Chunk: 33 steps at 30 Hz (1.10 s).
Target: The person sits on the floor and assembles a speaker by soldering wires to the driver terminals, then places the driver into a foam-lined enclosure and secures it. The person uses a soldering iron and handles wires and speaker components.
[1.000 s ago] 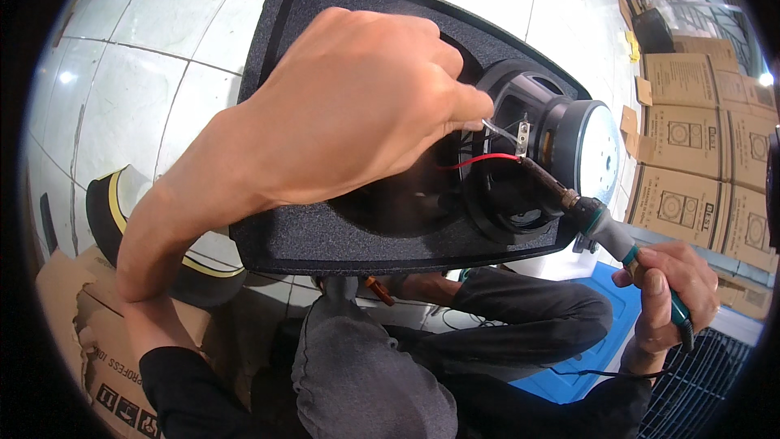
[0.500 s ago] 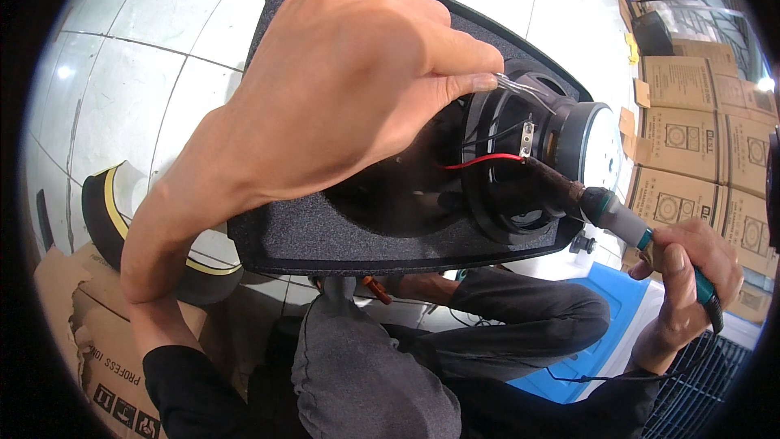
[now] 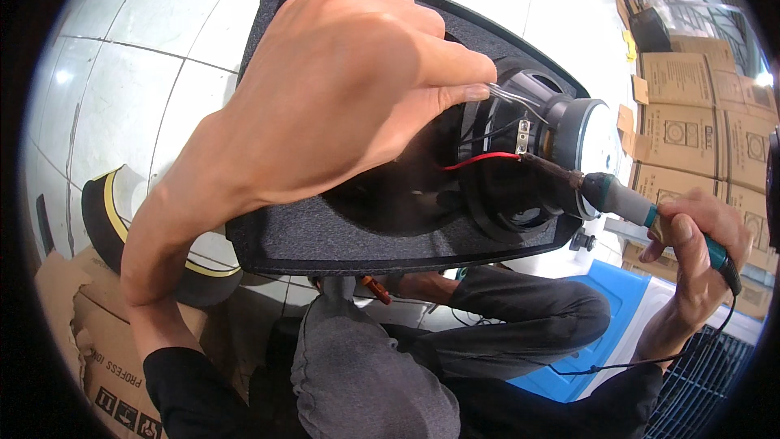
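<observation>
Torn carton, lower left: brown side [image 3: 96, 340] bears a slanting line of dark capital lettering [image 3: 118, 367], large enough to read.
Handling signs, same carton: row of black square symbols [image 3: 127, 413] with pale pictograms, below the lettering; the first shows upright arrows, the others are unclear.
Stacked cartons, right: brown faces [image 3: 684, 154] printed with dark line drawings of a loudspeaker [image 3: 681, 132], bold dark lettering beside one.
Upper carton, same stack: panel of small dark print [image 3: 681, 73], lines too fine to read.
</observation>
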{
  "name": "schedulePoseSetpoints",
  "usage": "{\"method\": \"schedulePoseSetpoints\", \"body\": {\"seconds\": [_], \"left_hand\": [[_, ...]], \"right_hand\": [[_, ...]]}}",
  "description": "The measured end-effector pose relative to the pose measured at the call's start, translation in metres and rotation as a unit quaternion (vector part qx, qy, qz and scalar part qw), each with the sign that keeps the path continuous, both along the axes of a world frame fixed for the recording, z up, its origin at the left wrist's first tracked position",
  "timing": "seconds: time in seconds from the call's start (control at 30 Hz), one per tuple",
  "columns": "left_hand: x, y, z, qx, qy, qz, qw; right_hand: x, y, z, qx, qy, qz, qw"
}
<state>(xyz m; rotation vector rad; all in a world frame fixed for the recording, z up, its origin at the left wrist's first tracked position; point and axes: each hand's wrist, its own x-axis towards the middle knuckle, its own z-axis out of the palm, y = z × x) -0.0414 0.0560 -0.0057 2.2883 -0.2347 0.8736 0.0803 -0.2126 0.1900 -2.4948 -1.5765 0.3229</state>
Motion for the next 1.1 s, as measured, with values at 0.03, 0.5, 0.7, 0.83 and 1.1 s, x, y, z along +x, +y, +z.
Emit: {"method": "schedulePoseSetpoints", "body": {"seconds": [0.03, 0.5, 0.7, 0.83, 1.1], "left_hand": [[0.000, 0.000, 0.000, 0.010, 0.003, 0.007, 1.000], [-0.001, -0.001, 0.005, -0.001, 0.008, -0.007, 1.000], [0.002, 0.002, 0.004, -0.010, -0.015, 0.013, 1.000], [0.003, 0.003, 0.003, -0.012, -0.014, 0.032, 0.999], [0.000, 0.001, 0.005, -0.018, 0.011, 0.006, 1.000]], "right_hand": [[0.000, 0.000, 0.000, 0.000, -0.002, -0.007, 1.000], [0.003, -0.008, -0.001, 0.028, 0.005, -0.001, 1.000], [-0.007, -0.023, -0.005, 0.112, -0.108, -0.092, 0.983], [-0.016, -0.025, -0.006, 0.140, -0.077, -0.142, 0.977], [-0.015, -0.026, -0.013, 0.150, -0.046, -0.158, 0.975]]}}
